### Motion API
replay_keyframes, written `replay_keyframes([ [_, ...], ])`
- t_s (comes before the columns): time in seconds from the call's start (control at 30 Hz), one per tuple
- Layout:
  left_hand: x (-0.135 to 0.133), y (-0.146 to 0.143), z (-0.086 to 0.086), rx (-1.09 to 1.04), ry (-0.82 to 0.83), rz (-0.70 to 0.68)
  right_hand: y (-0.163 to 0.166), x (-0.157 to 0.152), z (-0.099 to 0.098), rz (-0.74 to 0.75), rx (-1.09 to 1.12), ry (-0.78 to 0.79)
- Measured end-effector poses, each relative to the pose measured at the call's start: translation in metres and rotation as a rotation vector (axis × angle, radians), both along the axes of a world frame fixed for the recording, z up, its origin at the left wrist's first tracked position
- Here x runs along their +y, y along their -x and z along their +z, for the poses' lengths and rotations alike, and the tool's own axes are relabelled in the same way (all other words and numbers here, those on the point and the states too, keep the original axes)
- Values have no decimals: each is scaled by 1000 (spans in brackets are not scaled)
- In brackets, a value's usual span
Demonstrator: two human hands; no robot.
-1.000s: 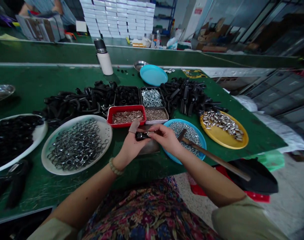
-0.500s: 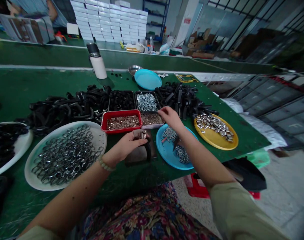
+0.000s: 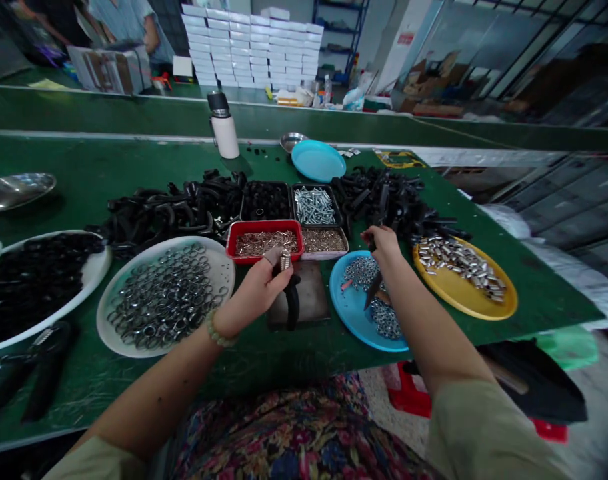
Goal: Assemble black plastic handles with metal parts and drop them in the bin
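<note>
My left hand (image 3: 254, 293) is closed around a black curved part (image 3: 293, 301), with a ribbed silver metal piece (image 3: 285, 260) standing upright at its top by my thumb. Below it lies a flat metal plate (image 3: 311, 293). My right hand (image 3: 385, 245) is bent with fingertips together, at the near edge of a heap of black parts (image 3: 379, 193); what the fingers pinch, if anything, is too small to make out. Under my right forearm, a blue plate (image 3: 341, 313) holds small silver nuts (image 3: 387, 319) and a pointed dark blade (image 3: 373, 290).
In front stand a red tray (image 3: 229, 250) of copper-coloured pins, a tray of small brass-coloured pieces (image 3: 324, 240) and a tray of screws (image 3: 314, 205). A white plate of rings (image 3: 104, 313) lies left, a yellow plate (image 3: 449, 293) right. Behind are a bottle (image 3: 227, 137) and co-workers (image 3: 129, 27).
My right hand has moved from the tray of small brass-coloured pieces rightward to the black heap's edge. My left hand keeps hold of the black part. The view has turned left.
</note>
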State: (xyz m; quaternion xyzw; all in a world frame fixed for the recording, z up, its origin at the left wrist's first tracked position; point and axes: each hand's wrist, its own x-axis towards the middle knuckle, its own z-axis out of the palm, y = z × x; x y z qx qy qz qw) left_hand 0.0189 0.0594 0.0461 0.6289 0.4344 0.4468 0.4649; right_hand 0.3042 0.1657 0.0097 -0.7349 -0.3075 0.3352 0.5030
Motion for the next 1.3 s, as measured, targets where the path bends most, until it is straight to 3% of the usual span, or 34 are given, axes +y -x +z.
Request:
replay_keyframes([
  [0.1,-8,2,-4,68,23,-47,29,-57,6,90,103,-212],
  [0.2,-17,2,-5,95,17,-88,62,-114,11,381,294,-445],
  [0.27,-22,1,-4,97,19,-115,78,-140,16,532,307,-463],
  [0.37,-29,0,0,124,10,-154,92,-159,21,702,194,-356],
  [0.57,-39,-1,9,167,-51,-211,102,-160,30,813,116,-152],
  [0.8,-42,-2,10,193,10,-220,104,-160,45,918,-74,-137],
  [0.97,-46,-14,2,421,-117,-168,119,-165,40,796,-32,-172],
  [1.1,-47,-14,-2,418,-158,-97,128,-167,30,711,21,-247],
  [1.2,-41,4,-2,365,-151,-137,120,-142,23,858,-15,-291],
  [1.3,-34,23,-6,349,-239,-72,111,-84,21,991,-380,-354],
])
